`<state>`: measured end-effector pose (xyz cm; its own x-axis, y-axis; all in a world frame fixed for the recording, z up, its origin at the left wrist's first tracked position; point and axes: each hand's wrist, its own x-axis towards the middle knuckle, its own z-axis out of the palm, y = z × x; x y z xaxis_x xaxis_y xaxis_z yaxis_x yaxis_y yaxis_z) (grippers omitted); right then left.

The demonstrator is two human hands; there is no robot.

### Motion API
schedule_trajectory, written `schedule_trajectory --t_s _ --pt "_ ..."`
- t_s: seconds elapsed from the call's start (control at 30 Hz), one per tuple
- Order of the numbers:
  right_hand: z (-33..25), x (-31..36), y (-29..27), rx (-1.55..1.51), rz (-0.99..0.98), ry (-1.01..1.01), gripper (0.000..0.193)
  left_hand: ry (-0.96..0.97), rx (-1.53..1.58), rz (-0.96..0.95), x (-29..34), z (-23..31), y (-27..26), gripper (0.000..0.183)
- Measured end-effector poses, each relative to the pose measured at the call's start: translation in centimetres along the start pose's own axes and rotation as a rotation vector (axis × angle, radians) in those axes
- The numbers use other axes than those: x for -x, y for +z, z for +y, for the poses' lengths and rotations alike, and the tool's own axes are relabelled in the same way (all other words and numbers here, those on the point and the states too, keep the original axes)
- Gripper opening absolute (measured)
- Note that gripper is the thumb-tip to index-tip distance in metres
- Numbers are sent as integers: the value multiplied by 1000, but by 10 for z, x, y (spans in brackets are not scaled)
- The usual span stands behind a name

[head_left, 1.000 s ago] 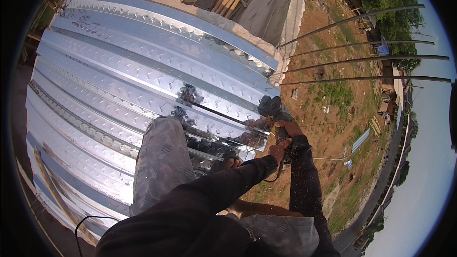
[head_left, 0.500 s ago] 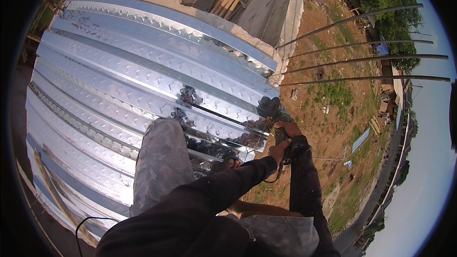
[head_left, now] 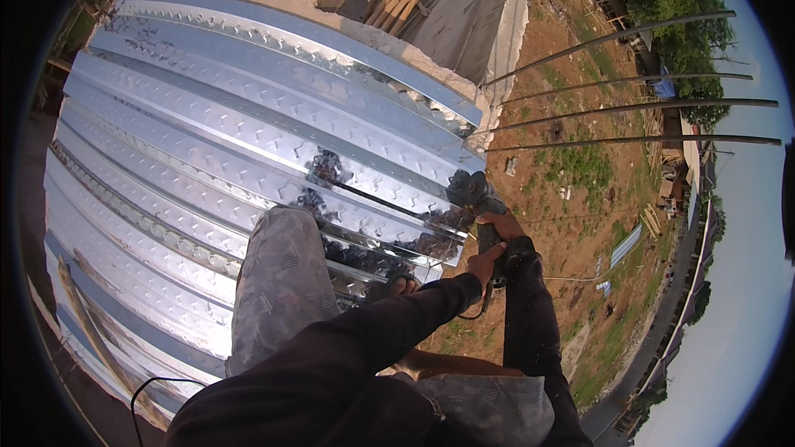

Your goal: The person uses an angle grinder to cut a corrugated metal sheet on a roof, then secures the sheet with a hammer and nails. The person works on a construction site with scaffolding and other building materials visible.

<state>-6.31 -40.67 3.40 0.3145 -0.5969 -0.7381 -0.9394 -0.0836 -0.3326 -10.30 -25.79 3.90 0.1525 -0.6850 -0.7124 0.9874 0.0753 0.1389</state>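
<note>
An angle grinder (head_left: 491, 237) with a dark body is held in both my hands at the right end of the ribbed metal decking sheets (head_left: 207, 108). Wrapped round its front part, near the head, is my right hand (head_left: 503, 224). My left hand (head_left: 484, 264) grips the body farther back, nearer to me. The grinder's round dark head (head_left: 466, 188) sits at the cut end of a shiny sheet; whether its disc touches the metal is hard to see. A cord (head_left: 476, 313) hangs below my left hand.
My bent knee (head_left: 286, 257) and a foot (head_left: 403, 285) are over the decking. Several steel bars (head_left: 629, 106) stick out at the right above a drop to grassy ground (head_left: 571, 190). A concrete wall (head_left: 464, 25) stands beyond, and a wooden strip (head_left: 95, 327) lies at lower left.
</note>
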Motion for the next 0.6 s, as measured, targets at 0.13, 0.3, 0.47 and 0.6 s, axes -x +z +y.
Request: schedule_trajectory --t_s 0.13,0.3,0.47,0.6 --pt "-9 4 2 9 -45 -31 99 0 -26 21 -17 -11 -6 57" --pt "-6 5 -2 -48 -91 -37 96 -2 -10 27 -6 -4 0 58" --pt "-18 13 3 -14 -50 -1 94 -4 -19 46 -9 -2 -2 59" --pt "-10 1 2 -33 -89 1 92 6 5 88 -3 1 2 61"
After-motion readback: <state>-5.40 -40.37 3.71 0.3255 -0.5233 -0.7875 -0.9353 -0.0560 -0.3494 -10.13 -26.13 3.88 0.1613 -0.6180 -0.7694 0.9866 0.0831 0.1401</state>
